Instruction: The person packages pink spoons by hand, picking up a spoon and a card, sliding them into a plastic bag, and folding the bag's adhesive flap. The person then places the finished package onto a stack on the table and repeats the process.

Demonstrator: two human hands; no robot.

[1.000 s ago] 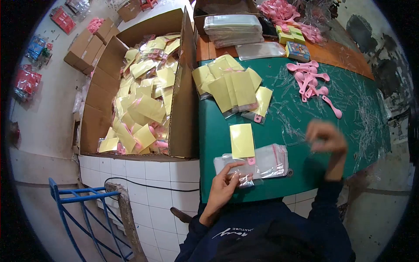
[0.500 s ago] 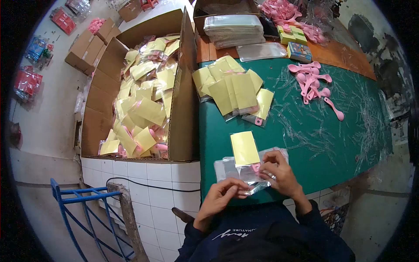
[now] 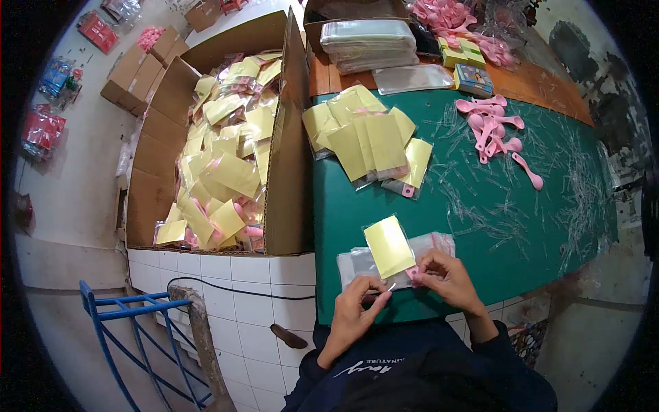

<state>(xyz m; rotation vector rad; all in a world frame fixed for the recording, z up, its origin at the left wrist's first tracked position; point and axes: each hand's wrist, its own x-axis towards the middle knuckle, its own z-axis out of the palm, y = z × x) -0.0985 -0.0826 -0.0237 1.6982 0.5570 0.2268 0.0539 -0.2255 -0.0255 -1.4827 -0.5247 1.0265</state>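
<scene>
A clear plastic bag [image 3: 390,247] with a yellow card in it lies tilted near the table's front edge. The end of a pink spoon handle [image 3: 412,272] shows at its lower right corner. My left hand [image 3: 355,309] is closed in a pinch at the bag's lower edge, where a bright sliver of plastic shows by the fingertips. At the lower right corner, beside the pink handle, my right hand [image 3: 446,280] pinches the bag. Beneath it lie flat clear bags [image 3: 353,264], partly covered by the bag and my hands.
Filled bags with yellow cards [image 3: 371,141] are heaped farther back on the green table [image 3: 480,271]. Pink spoons [image 3: 489,130] and scattered clear strips [image 3: 494,220] lie to the right. A cardboard box [image 3: 288,151] full of packed bags stands left. Stacked clear bags [image 3: 367,44] sit behind.
The bag with the yellow card has turned and shifted slightly down and right. My left hand has closed at its lower edge, and my right fingers have moved to its corner.
</scene>
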